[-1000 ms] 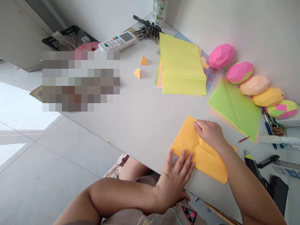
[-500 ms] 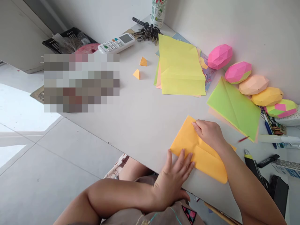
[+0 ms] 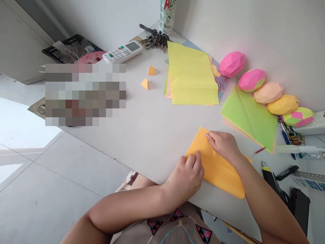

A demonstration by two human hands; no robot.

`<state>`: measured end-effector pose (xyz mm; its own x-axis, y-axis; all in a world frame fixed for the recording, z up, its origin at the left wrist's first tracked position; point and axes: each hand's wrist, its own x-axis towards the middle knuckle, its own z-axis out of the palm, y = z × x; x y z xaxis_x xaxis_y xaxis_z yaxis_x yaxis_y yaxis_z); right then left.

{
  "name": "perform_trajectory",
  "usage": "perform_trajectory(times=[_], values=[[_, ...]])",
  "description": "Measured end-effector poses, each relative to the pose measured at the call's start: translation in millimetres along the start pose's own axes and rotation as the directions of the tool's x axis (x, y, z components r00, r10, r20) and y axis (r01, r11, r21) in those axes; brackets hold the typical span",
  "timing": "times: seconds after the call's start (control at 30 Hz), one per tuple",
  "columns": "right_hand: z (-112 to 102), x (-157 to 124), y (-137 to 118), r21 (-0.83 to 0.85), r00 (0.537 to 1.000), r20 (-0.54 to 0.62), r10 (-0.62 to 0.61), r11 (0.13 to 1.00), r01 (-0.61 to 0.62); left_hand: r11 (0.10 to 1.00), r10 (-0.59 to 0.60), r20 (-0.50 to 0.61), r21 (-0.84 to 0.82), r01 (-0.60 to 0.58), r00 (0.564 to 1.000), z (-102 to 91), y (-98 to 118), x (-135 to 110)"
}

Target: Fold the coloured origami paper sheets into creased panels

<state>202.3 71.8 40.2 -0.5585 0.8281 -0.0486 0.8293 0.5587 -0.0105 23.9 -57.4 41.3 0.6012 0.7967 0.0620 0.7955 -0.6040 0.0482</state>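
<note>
A creased orange sheet of paper [image 3: 218, 173] lies near the front edge of the table. My left hand [image 3: 189, 174] has its fingers curled over the paper's left corner, and its thumb is out of sight. Along the upper edge, my right hand [image 3: 224, 144] is closed, thumb and forefinger pressed on the paper. The right forearm covers part of the sheet's right side. Farther back on the table are two small folded orange pieces, one upper [image 3: 151, 70] and one lower [image 3: 144, 84].
A yellow sheet [image 3: 194, 74] and a green sheet [image 3: 250, 118] top paper piles. Several faceted paper shapes, one pink [image 3: 233, 64], line the wall. A remote [image 3: 123, 52], keys [image 3: 158, 40] and a can [image 3: 167, 17] stand behind. A utility knife [image 3: 269, 174] lies at right.
My left hand has gone from fingers spread flat on the paper to curled over its left corner. The right hand keeps its place on the upper edge. The view has shifted slightly.
</note>
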Motion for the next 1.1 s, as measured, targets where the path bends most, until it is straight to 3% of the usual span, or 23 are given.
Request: perform_trajectory(times=[0.13,0.33,1.1], values=[[2,0,1,-0.008,1.000,0.010,0.002,1.000,-0.002,0.997,-0.030,0.013,0.069,0.029,0.999,5.1,-7,11],[2,-1,2,-0.004,1.000,0.022,0.017,1.000,-0.017,0.991,-0.090,-0.031,0.100,0.093,0.995,13.1,1,12],[6,-2,0,-0.031,0.999,-0.039,0.003,1.000,-0.004,0.991,-0.128,0.075,0.060,0.124,0.989,1.5,-5,22]])
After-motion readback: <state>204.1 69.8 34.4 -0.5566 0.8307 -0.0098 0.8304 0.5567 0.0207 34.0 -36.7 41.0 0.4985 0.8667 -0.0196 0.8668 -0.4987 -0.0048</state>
